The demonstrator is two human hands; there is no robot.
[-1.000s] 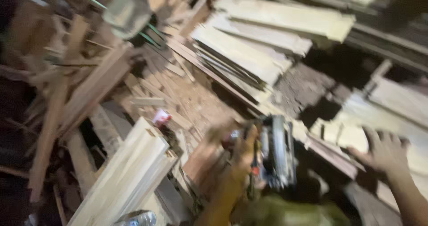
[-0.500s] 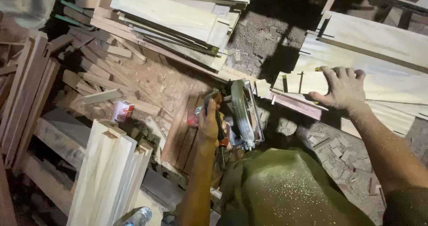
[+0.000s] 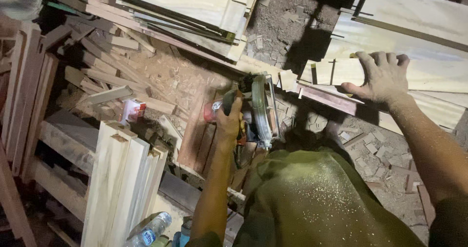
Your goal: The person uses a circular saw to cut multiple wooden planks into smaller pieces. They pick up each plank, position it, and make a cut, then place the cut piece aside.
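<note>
One head-worn camera looks steeply down, close over the saw (image 3: 258, 111), boards spreading around it on the floor (image 3: 292, 18).

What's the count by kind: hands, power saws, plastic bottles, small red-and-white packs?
Hands: 2, left hand gripping the circular saw, right hand flat on a pale notched board
Circular saw: 1
Plastic bottle: 1 clear one; whatever lies beside it is unclear
Red-and-white pack: 1
Total: 5

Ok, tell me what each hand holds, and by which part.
Left hand grips the circular saw by its handle. Right hand grips nothing; it lies flat on a pale notched board.
</note>
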